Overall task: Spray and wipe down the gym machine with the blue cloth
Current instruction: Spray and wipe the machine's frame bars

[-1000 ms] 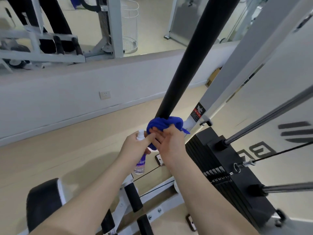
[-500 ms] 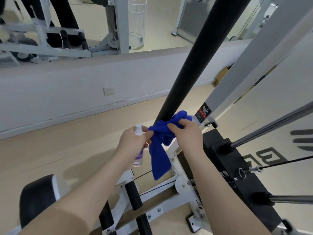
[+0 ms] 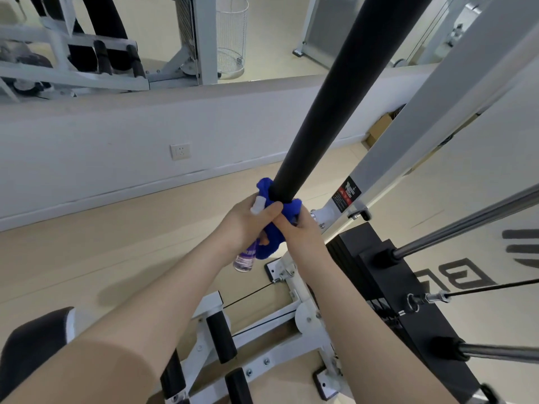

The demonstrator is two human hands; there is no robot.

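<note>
1. Blue cloth (image 3: pixel 272 233) bunched round lower end of black padded bar (image 3: pixel 329 112), wrapped at the bar's tip, a tail hanging down btwn both hands.
2. Left hand (image 3: pixel 248 221): fingers curled round small spray bottle (image 3: pixel 245 259), thumb pressed onto cloth; white nozzle cap poking out above the knuckles, clear bottle base w/ purple label sticking out below the palm.
3. Right hand (image 3: pixel 300 228): fingers curled round cloth, pinching it against bar end; touching left thumb.
4. White machine frame (image 3: pixel 408 135) slanting up just right of bar, red/black warning sticker (image 3: pixel 347 195) near its foot.
5. Black weight stack (image 3: pixel 393 301) lower right, w/ chrome guide rods (image 3: pixel 466 225) and a thin cable running off to right edge.
6. Black foam rollers (image 3: pixel 221 336) on white base frame below forearms; dark seat pad (image 3: pixel 32 342) at lower left.
7. Wall socket (image 3: pixel 180 151) on low white wall; wire basket (image 3: pixel 232 36) and other machines behind it.
</note>
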